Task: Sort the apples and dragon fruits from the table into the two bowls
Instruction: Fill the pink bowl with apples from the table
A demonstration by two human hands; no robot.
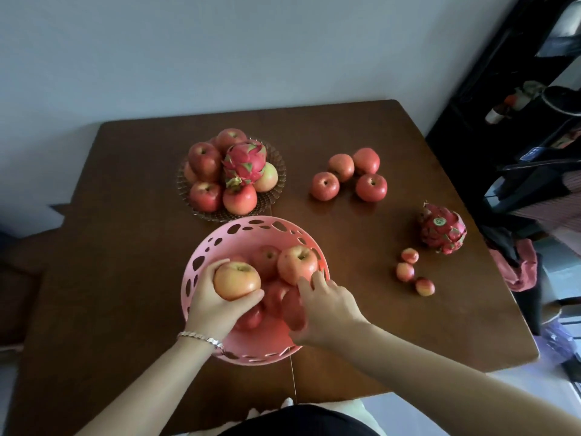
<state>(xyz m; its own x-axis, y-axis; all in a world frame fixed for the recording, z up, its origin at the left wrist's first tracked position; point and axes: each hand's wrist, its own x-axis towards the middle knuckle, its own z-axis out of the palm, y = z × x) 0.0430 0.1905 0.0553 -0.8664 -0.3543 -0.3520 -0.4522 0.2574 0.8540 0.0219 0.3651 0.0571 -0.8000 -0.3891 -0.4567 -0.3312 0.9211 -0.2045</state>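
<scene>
A pink perforated bowl (220, 237) sits near me with several apples inside. Over its left side my left hand (210, 305) grips a yellow-red apple (237, 281). My right hand (323, 313) reaches into the bowl's right side, fingers wrapped on a dark red apple (292, 308). Behind stands a glass dish (276, 158) heaped with apples, a dragon fruit (245, 162) on top. Several loose apples (349, 176) lie on the table's far right. A second dragon fruit (442, 228) lies near the right edge.
Three small red fruits (412, 272) lie in front of the right dragon fruit. The brown wooden table (125, 247) ends at a wall behind. Dark shelving and clutter (534, 121) stand to the right, with pink cloth beside the table's right edge.
</scene>
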